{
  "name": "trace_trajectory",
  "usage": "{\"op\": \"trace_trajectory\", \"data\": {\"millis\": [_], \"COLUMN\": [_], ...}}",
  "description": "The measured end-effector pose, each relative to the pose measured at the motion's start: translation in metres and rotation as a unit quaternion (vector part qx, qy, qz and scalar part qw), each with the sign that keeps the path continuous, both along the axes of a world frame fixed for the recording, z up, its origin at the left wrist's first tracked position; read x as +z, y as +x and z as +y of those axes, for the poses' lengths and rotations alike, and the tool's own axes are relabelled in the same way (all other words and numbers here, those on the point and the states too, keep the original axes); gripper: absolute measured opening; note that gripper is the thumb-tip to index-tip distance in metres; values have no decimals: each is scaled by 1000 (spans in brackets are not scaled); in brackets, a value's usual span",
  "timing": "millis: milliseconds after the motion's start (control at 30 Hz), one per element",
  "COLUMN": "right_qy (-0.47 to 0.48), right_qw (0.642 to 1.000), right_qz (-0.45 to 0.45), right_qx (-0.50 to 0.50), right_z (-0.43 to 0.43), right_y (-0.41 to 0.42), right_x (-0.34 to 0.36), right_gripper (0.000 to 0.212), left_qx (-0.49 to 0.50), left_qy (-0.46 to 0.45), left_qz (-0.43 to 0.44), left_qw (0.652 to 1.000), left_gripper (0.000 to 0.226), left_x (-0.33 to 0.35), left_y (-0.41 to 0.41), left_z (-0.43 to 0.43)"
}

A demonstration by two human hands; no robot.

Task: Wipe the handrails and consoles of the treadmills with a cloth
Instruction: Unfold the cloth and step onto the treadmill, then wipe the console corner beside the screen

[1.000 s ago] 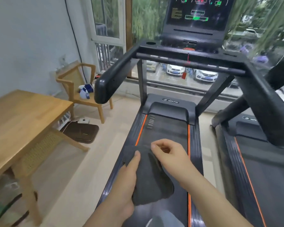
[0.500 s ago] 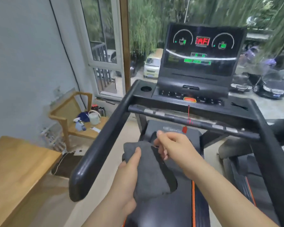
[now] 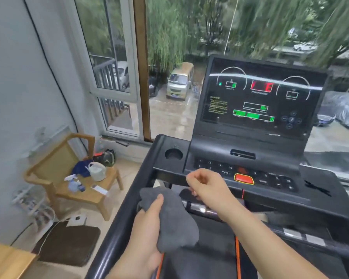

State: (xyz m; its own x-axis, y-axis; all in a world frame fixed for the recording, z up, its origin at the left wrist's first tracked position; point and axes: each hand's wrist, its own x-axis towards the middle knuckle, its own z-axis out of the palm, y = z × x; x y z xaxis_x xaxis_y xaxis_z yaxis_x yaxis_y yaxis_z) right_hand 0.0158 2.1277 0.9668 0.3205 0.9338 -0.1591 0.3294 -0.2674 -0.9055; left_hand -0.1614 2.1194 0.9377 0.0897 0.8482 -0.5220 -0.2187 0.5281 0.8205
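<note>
A dark grey cloth is draped over my left hand, whose thumb presses on top of it, just above the treadmill's left handrail. My right hand is curled and pinches the cloth's far right edge, in front of the button panel. The lit console screen stands behind the panel. A crossbar with silver sensors runs under my right forearm. The right handrail is at the right.
A wooden chair at the left holds a spray bottle and a white jug. A dark mat lies on the floor, with a wooden table corner at bottom left. A window is behind the treadmill.
My view has risen from the belt to the console. Both hands have carried the cloth up and forward, close to the crossbar and the button panel.
</note>
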Motion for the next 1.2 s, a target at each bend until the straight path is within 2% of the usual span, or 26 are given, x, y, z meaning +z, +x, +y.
{"op": "trace_trajectory", "data": {"millis": [133, 333, 433, 500, 533, 600, 633, 667, 733, 800, 1000, 1100, 1200], "right_qy": [-33, -78, -71, -52, -49, -40, -39, -43, -61, -64, -86, -105, -103], "right_qw": [994, 960, 945, 921, 894, 817, 784, 763, 753, 763, 770, 751, 763], "right_qz": [-106, -232, -258, -303, -352, -478, -525, -551, -557, -547, -546, -572, -565], "right_qx": [17, 135, 188, 239, 272, 320, 330, 335, 346, 338, 320, 312, 297], "right_z": [46, 124, 167, 194, 208, 231, 240, 247, 253, 256, 260, 262, 261], "right_y": [43, 102, 127, 140, 144, 152, 155, 158, 161, 161, 153, 148, 147], "right_x": [-4, -31, -40, -47, -51, -56, -59, -63, -68, -75, -76, -73, -72], "right_gripper": [7, 49, 50, 55, 65, 93, 108, 120, 132, 136, 139, 141, 144], "left_qx": [-11, 0, 3, -11, -26, -48, -95, -162, -321, -382, -418, -434, -431], "left_qy": [3, 17, 88, 184, 249, 382, 410, 404, 311, 290, 332, 335, 362], "left_qz": [26, 76, 192, 330, 430, 580, 621, 639, 658, 665, 656, 642, 631], "left_qw": [1000, 997, 977, 926, 867, 718, 661, 634, 606, 573, 533, 536, 533], "left_gripper": [43, 27, 35, 42, 44, 38, 28, 29, 64, 80, 83, 78, 74], "left_x": [15, 28, 31, 27, 23, 1, -16, -37, -80, -108, -114, -105, -102], "left_y": [33, 69, 81, 95, 104, 122, 130, 136, 142, 143, 144, 164, 170], "left_z": [68, 173, 217, 237, 245, 256, 260, 262, 258, 251, 306, 349, 350]}}
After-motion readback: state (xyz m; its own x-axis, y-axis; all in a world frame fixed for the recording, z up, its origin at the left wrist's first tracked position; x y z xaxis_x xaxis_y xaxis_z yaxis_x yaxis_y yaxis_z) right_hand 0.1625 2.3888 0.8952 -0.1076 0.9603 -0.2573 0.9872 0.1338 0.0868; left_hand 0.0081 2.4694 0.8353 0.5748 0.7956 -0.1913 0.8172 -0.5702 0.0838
